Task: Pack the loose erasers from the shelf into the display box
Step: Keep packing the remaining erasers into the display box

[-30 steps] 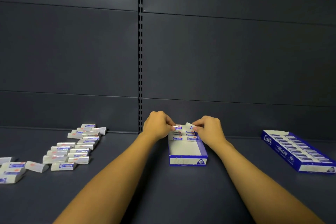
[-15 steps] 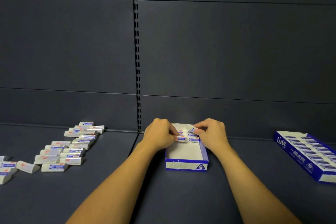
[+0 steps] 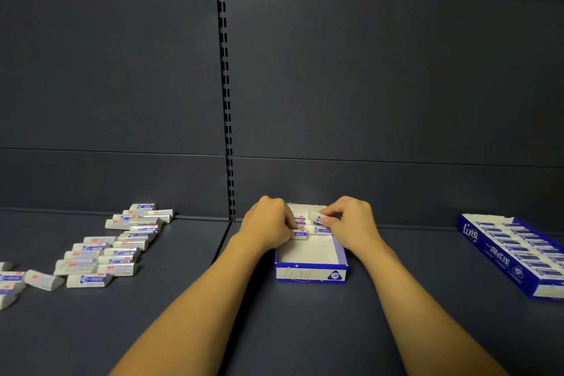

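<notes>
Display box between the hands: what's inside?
The display box holds a few erasers at its far end; its near half is bare. Both hands cover part of those rows.

Retail shop: dark metal gondola shelf (image 3: 305, 330), slotted upright (image 3: 227, 101), back panels (image 3: 381, 76), boxed stock (image 3: 515, 253).

The near half of the display box (image 3: 309, 276) is open floor, reachable from above. Its far end is blocked by packed erasers (image 3: 323, 230) and both hands (left hand (image 3: 268, 224), right hand (image 3: 354, 223)). Bare shelf (image 3: 189, 299) separates it from the loose erasers (image 3: 100, 253) at left and the filled box (image 3: 515, 253) at right.
</notes>
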Demonstrator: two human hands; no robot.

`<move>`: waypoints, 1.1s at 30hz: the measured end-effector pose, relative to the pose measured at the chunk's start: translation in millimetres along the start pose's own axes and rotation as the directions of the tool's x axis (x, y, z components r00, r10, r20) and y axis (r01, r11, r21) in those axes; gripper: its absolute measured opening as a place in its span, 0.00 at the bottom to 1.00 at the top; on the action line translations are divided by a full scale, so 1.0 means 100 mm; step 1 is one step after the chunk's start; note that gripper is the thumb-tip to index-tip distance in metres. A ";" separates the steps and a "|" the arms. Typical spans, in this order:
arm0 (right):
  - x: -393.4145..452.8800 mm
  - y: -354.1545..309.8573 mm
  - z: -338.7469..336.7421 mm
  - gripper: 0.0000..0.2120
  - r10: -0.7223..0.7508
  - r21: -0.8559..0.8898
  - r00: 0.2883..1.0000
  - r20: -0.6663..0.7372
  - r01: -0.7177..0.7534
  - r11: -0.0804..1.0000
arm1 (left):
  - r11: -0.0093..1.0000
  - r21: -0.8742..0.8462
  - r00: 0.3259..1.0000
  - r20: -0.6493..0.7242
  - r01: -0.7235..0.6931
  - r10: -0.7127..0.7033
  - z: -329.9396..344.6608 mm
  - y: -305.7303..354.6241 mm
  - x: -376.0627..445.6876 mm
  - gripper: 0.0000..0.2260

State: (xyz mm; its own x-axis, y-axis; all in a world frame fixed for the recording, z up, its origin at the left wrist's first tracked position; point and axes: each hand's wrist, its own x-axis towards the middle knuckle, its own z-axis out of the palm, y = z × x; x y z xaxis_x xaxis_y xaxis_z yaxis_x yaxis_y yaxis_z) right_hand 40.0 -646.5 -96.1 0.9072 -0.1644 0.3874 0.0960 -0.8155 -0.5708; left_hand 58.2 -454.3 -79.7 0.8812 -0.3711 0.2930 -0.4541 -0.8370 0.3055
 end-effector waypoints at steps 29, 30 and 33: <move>-0.05 -0.10 -0.03 0.02 -0.016 -0.191 0.991 0.135 0.042 0.981 | 0.998 0.057 1.000 0.005 -0.015 0.015 0.10 -0.02 0.05 0.09; -0.03 -0.10 -0.02 0.01 -0.011 -0.210 0.989 0.144 0.042 0.977 | 0.998 0.057 1.000 0.003 -0.016 0.016 0.10 -0.02 0.06 0.09; -0.01 -0.09 0.00 0.02 -0.010 -0.254 0.988 0.155 0.050 0.966 | 0.998 0.061 1.000 0.005 -0.020 0.020 0.11 -0.03 0.07 0.09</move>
State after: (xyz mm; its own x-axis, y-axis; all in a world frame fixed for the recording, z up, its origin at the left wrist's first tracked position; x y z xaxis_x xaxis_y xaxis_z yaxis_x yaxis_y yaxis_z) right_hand 38.2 -639.3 -91.1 0.9587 -0.0678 0.2763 0.0342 -0.9367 -0.3484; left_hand 66.7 -459.2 -88.8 0.8725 -0.3899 0.2944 -0.4629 -0.8523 0.2433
